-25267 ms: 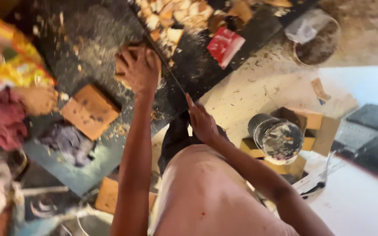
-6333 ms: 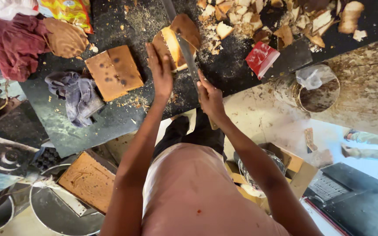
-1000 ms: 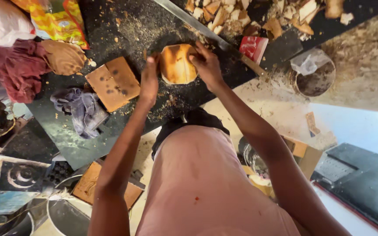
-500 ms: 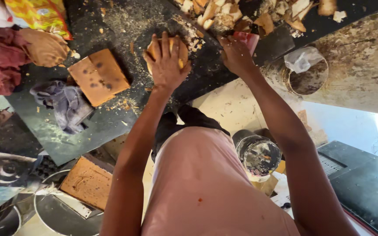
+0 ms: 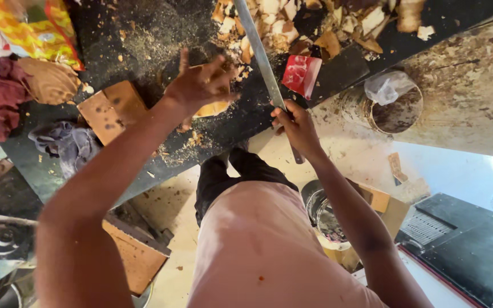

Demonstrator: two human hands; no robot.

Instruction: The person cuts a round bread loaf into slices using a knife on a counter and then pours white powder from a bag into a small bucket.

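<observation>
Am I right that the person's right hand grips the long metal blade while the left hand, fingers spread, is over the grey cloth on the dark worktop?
Not quite. The head view shows the left hand, fingers spread, over a pale wooden block, not the grey cloth, which lies apart from it. The right hand does grip the long metal blade over the dark worktop.

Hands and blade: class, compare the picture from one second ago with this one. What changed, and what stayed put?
The right hand let go of the tan piece and took up the long blade. The left hand lifted, fingers spread above the piece. The wooden block, grey cloth and red packet stayed put.
</observation>
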